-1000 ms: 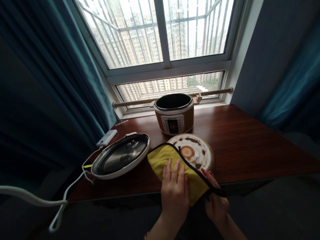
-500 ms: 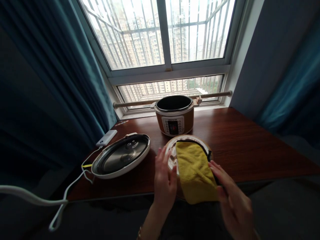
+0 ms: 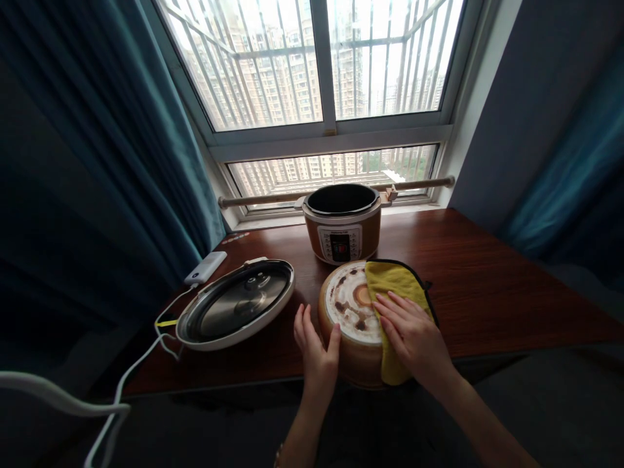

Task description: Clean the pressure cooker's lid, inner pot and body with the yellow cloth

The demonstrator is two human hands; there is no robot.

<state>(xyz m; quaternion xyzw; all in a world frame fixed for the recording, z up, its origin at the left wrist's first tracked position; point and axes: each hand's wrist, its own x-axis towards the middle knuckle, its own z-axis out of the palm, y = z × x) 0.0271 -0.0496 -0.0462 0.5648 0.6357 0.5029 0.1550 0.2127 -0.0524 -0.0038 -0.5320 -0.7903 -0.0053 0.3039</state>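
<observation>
An upturned round pot point(image 3: 351, 315) lies before me, its tan side low and its whitish base marked with brown stains. A yellow cloth point(image 3: 397, 278) with a dark edge drapes over the right part of that base. My right hand point(image 3: 407, 328) rests flat on the cloth, fingers stretched out and pressing it against the pot. At the pot's left side is my left hand point(image 3: 319, 351), open, thumb apart from the fingers; the thumb is by the base's edge. Whether the other fingers touch the pot I cannot tell.
Behind the pot stands an electric cooker point(image 3: 342, 227) with a dark interior and a front panel. A round lid point(image 3: 236, 305) lies upside down at left, near a white power strip point(image 3: 206, 268) and white cables point(image 3: 129, 374). The wooden table point(image 3: 463, 279) has its front edge near me.
The yellow cloth has shifted right and away from me, uncovering more of the stained base. My right hand has moved from the cloth's right edge onto its top. My left hand has lowered slightly.
</observation>
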